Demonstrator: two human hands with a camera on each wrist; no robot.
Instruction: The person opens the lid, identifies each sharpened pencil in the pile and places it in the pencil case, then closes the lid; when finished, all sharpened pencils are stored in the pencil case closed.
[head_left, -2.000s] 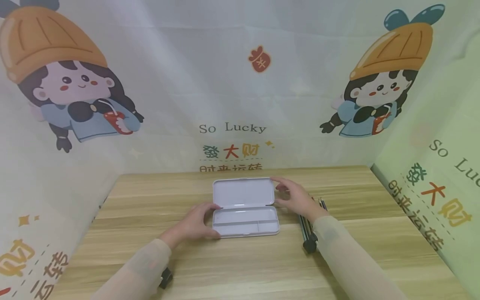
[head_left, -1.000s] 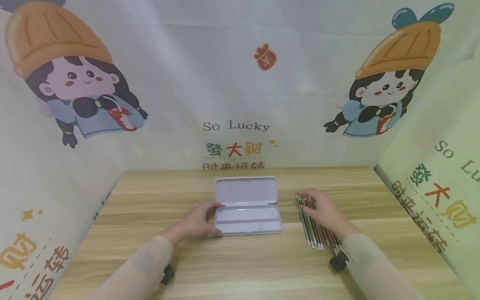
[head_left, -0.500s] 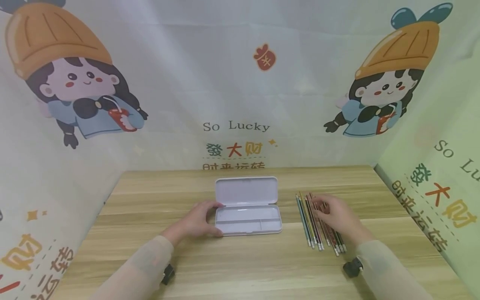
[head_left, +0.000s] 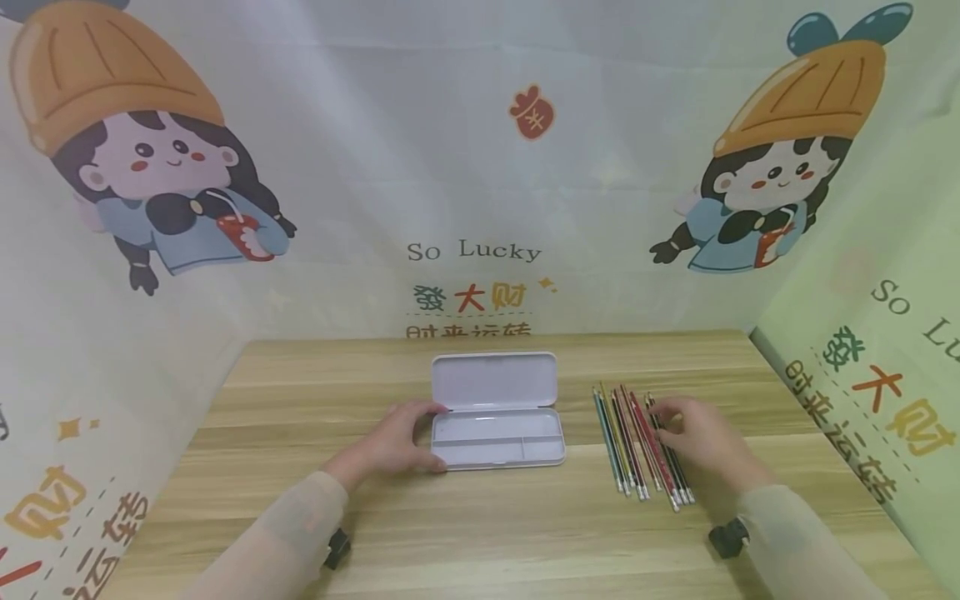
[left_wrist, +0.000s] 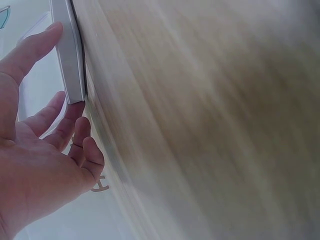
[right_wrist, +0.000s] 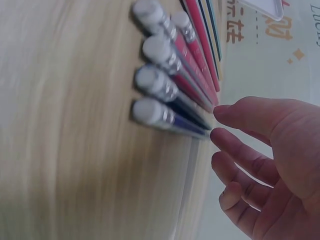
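A white pencil case [head_left: 493, 454] lies unfolded on the table, its lid [head_left: 495, 380] tipped back; the divided tray holds nothing. My left hand [head_left: 393, 437] grips the tray's left end, thumb at the near edge and fingers at the far corner. In the left wrist view, the case's edge [left_wrist: 70, 60] runs between thumb and fingers. To the right, several pencils [head_left: 633, 450] lie side by side, white erasers toward me. My right hand [head_left: 701, 433] is at the rightmost dark pencils [right_wrist: 180, 122], thumb and index fingertips right at their far ends, the other fingers loosely bent.
The wood-grain table [head_left: 450, 533] ends at a printed cloth backdrop [head_left: 360, 167] at the back, with cloth on both sides too. Black wrist devices [head_left: 727, 539] sit under both sleeves.
My right hand has left the case's lid and moved right across the pencils to the row's right side, uncovering more of them. My left hand has stayed on the case.
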